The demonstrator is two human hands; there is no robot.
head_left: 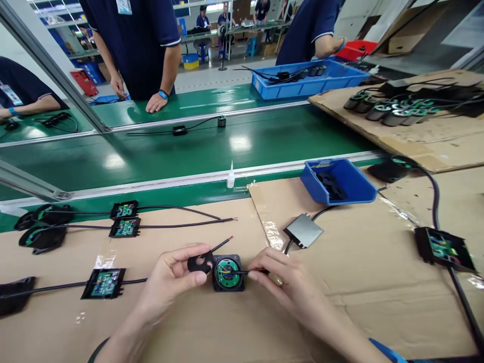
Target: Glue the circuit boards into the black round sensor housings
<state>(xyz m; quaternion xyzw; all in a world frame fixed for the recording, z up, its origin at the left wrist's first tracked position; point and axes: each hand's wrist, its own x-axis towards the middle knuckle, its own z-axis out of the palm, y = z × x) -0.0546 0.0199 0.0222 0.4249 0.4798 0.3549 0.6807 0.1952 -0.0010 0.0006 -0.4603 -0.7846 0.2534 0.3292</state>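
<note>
My left hand (176,275) pinches a flat black plastic piece with holes (199,262) between thumb and fingers. Just right of it, a square black housing (229,288) lies on the cardboard, with a round green circuit board (227,275) inside. Yellow and other thin wires meet a black cable (241,273) at the board's middle. My right hand (278,275) is closed on that cable, close to the housing's right edge. Behind the left hand, a cable end with bared copper (222,244) sticks out. Beyond the right hand lies a black box with a grey metal cover (303,231).
A blue bin (340,181) holds black parts. Open boxes with green boards (104,283) and cables lie left; another box (444,249) lies right. A small white bottle (230,176) stands by the rail. Across the green belt (264,133), co-workers stand near a blue tray (310,86).
</note>
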